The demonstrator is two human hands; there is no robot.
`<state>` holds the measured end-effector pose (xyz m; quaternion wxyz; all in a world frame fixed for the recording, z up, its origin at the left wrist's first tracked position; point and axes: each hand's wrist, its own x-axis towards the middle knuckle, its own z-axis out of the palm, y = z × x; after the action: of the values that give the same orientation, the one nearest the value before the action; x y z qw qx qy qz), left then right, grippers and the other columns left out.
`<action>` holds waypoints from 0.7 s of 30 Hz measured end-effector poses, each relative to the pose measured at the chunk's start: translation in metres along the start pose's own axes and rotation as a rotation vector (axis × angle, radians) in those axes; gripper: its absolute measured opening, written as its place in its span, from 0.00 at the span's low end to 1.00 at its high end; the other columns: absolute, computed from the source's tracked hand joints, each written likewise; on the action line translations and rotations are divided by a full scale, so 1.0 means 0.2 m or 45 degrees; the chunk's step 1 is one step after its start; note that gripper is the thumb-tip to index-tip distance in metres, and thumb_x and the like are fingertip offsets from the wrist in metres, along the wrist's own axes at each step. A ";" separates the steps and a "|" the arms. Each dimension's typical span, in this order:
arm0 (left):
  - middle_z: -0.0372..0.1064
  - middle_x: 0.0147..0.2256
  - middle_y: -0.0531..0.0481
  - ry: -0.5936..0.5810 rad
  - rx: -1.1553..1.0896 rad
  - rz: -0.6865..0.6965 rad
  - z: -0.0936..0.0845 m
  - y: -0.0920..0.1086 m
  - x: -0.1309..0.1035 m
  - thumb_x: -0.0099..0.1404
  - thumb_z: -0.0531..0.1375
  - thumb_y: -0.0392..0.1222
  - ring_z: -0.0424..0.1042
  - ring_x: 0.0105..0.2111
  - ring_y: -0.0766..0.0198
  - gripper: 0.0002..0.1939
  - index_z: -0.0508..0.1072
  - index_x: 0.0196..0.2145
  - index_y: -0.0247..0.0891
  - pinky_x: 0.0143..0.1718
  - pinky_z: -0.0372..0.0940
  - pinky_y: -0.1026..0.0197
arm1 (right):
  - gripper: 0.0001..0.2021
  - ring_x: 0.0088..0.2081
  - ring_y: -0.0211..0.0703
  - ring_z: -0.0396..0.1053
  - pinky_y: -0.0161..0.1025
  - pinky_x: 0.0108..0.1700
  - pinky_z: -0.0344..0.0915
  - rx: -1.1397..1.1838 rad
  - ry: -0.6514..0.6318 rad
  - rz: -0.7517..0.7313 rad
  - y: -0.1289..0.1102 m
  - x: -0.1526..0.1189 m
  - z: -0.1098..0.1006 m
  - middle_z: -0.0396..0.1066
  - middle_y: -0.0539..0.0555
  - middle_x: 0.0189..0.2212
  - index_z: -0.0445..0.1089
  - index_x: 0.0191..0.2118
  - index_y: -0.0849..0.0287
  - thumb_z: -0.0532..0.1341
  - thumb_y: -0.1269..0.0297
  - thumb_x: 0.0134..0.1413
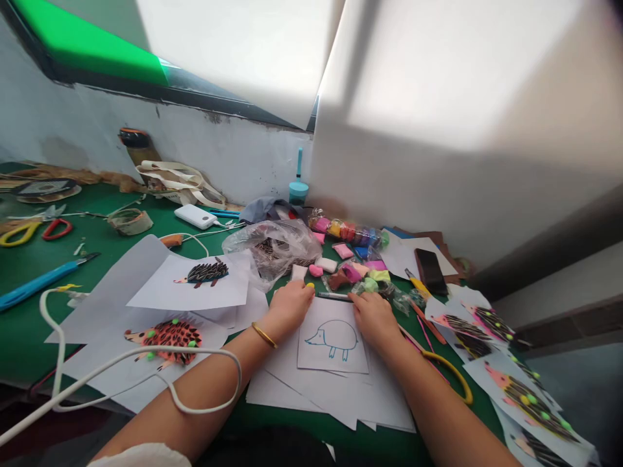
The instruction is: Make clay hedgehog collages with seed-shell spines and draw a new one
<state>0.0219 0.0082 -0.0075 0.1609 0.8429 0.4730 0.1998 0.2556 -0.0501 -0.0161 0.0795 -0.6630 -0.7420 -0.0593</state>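
Observation:
A small white sheet with a blue outline drawing of a hedgehog (333, 340) lies between my hands, on top of a stack of loose white paper (287, 392). My left hand (291, 306) is closed at its upper left corner, with a small yellow bit (310, 285) showing by the fingertips. At the upper right corner, the curled fingers of my right hand (374, 319) are on the sheet. A dark and silver pen (333, 296) lies along the top edge, its right end close to my right fingertips. My palms hide part of the corners.
Beyond my hands are a plastic bag of dark pieces (272, 250) and colourful clay packets (348, 233). Decorated hedgehog pictures (187, 295) lie at both sides. A white cable (195, 350) loops over my left forearm. Yellow-handled scissors (455, 373), a phone (430, 270) and a blue cutter (41, 282) lie around.

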 end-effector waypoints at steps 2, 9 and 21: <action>0.67 0.34 0.45 0.013 0.142 -0.006 0.01 0.00 0.01 0.68 0.53 0.43 0.69 0.35 0.57 0.11 0.73 0.35 0.39 0.36 0.60 0.59 | 0.17 0.43 0.52 0.66 0.43 0.42 0.59 0.017 0.015 0.007 0.00 0.00 0.00 0.74 0.59 0.38 0.71 0.53 0.56 0.54 0.69 0.61; 0.70 0.35 0.49 0.140 -0.156 0.103 -0.04 0.03 -0.02 0.65 0.56 0.38 0.70 0.36 0.60 0.05 0.71 0.34 0.40 0.38 0.62 0.60 | 0.15 0.43 0.50 0.67 0.44 0.46 0.61 0.256 0.154 -0.026 -0.01 -0.04 -0.04 0.74 0.58 0.38 0.73 0.49 0.57 0.53 0.68 0.62; 0.71 0.27 0.51 -0.213 -1.202 -0.105 -0.04 0.15 -0.09 0.60 0.63 0.50 0.68 0.27 0.66 0.14 0.75 0.30 0.34 0.29 0.62 0.64 | 0.19 0.39 0.45 0.69 0.40 0.40 0.65 1.176 0.061 -0.169 -0.21 -0.08 -0.18 0.75 0.53 0.40 0.70 0.52 0.52 0.64 0.57 0.55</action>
<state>0.0323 -0.0213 0.0094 0.5714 0.6714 0.3491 0.3176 0.2160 -0.0769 0.0164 0.3796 -0.5079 -0.7293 0.2569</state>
